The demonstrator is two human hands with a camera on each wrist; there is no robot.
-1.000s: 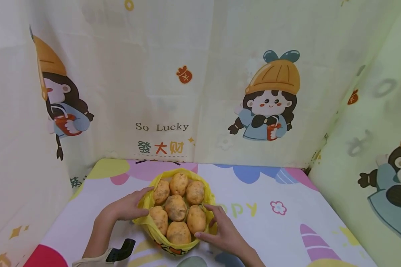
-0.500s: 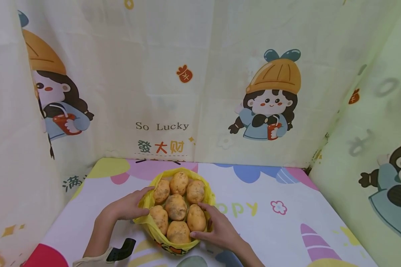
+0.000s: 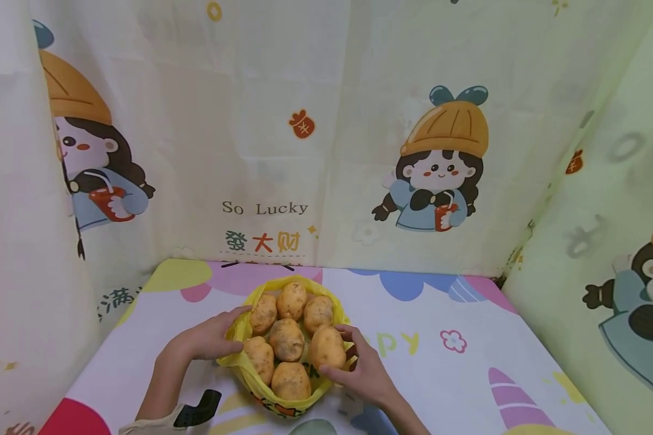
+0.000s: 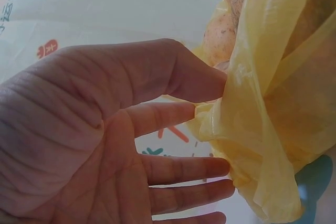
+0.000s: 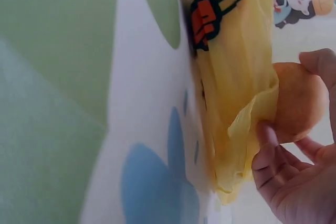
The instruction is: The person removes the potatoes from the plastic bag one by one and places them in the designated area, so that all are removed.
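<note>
A yellow plastic bag point(image 3: 243, 362) with its rim rolled open stands on the table, holding several potatoes point(image 3: 286, 339). On the right side of the bag, my right hand point(image 3: 366, 370) grips one potato point(image 3: 328, 347) between thumb and fingers. That potato point(image 5: 300, 102) stands out above the rim in the right wrist view. At the bag's left side, my left hand point(image 3: 209, 335) touches the rim with thumb and fingertips. Its fingers point(image 4: 186, 169) are fairly straight against the yellow film point(image 4: 247, 114) in the left wrist view.
A printed cloth covers the table point(image 3: 430, 386). Cream cloth walls point(image 3: 337, 181) with cartoon figures stand behind and on both sides. A black strap piece point(image 3: 198, 409) sits at the left wrist by the sleeve point(image 3: 152, 424).
My right hand has taken hold of the right-hand potato and raised it slightly to the right, baring printed bag where it lay. The left hand has stayed in place.
</note>
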